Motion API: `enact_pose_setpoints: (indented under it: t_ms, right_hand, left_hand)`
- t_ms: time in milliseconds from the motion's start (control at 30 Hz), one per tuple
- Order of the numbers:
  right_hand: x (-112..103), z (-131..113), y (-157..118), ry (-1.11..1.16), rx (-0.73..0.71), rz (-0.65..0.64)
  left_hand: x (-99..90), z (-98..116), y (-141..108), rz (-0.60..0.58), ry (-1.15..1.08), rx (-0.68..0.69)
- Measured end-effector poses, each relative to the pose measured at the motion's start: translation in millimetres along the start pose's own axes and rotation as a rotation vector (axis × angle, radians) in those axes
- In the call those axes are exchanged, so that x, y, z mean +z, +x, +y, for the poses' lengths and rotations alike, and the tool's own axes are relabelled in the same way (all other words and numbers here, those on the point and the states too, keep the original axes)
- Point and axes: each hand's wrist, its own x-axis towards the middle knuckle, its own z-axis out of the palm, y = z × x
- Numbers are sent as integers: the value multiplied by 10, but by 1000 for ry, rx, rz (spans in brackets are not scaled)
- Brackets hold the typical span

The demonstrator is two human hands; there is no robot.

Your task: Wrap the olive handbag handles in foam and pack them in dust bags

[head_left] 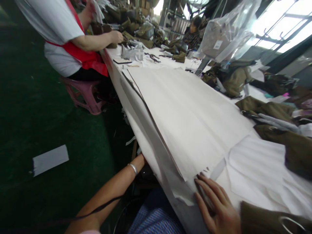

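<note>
My right hand [216,201] lies on the near part of the table, its fingers stretched out beside the lower corner of a large white paper sheet [185,110]. A dark, narrow shape shows between thumb and forefinger; whether it is an object or a shadow I cannot tell. Small dark bits lie at the fingertips. My left hand is hidden below the table's edge; only the forearm and the wrist with a silver bracelet [133,168] show. Under the large sheet, further grey-white paper [168,169] overhangs the table's left side.
White pieces [255,165] and olive-green fabric items [270,113] lie along the right side. A clear plastic bag [224,39] hangs at a post. At the far left a person in a red apron [90,60] sits on a pink stool [84,94]. A pale strip [51,160] lies on the green floor.
</note>
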Motion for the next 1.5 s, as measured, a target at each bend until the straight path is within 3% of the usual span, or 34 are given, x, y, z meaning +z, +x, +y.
enact_pose_setpoints:
  t_ms: [100,200,300,400,500,600,733,833,900,967,1067,1133,1300,1400,1500]
  right_hand:
    - [9,-13,-25,3,34,17]
    - [15,-30,-43,15,55,26]
    - [7,-56,-46,38,60,51]
    - [-19,-79,-51,67,50,90]
    - [-48,-99,-90,134,23,162]
    - [-67,-153,-176,265,42,230]
    - [-84,-351,-289,545,182,224]
    - [-141,-564,-275,832,236,210]
    - [-235,-690,-199,1004,224,247]
    - [-380,-773,-85,1082,203,306]
    - [-622,-780,93,1001,254,414]
    - [-721,-705,166,861,355,478]
    - [-607,-475,34,547,521,597]
    - [-471,-500,-180,330,429,667]
    - [-482,-629,-351,144,318,660]
  left_hand:
    - [-128,159,-69,145,-97,24]
    - [-327,388,-292,213,-171,110]
    - [-485,684,-653,211,-189,190]
    - [-449,997,-1084,152,-155,266]
    - [-189,1281,-1531,61,-90,332]
    - [212,1569,-1967,-35,-15,417]
    - [869,2015,-2513,-192,68,579]
    - [1468,2241,-2897,-335,117,714]
    - [1899,2238,-3141,-450,182,776]
    - [2310,2100,-3359,-586,303,807]
    - [2809,1753,-3571,-781,585,767]
    - [3032,1514,-3606,-875,779,711]
    - [3287,1076,-3444,-983,1120,646]
    - [3357,952,-3383,-988,1197,680]
    - [3423,921,-3420,-977,1237,745]
